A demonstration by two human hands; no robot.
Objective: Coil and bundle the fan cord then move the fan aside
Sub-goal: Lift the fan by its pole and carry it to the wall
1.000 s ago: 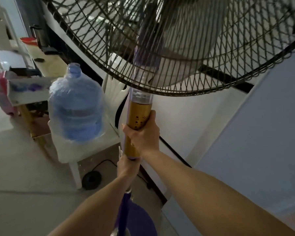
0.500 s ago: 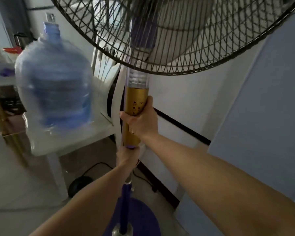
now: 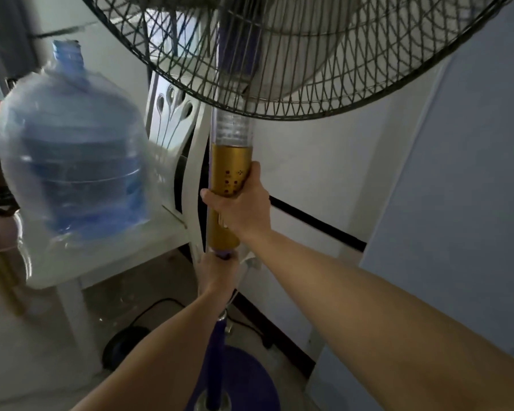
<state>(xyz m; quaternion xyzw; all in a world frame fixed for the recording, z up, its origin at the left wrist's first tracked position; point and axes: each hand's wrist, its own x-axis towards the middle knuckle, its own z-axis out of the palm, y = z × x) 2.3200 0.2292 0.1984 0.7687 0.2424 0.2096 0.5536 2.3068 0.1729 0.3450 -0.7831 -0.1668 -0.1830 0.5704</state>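
I am gripping the tall pedestal fan with its smooth gold metal column (image 3: 224, 200): my right hand (image 3: 241, 210) is wrapping the column, my left hand (image 3: 218, 272) clasping the pole just below it. Left of the column, the crinkly plastic-wrapped blue water jug (image 3: 72, 164) is sitting near; the wide wire grille (image 3: 294, 54) could clip it if I swing.

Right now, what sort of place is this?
Probably a room in a home: a pedestal fan, a large water bottle on a white plastic chair, and plain painted walls.
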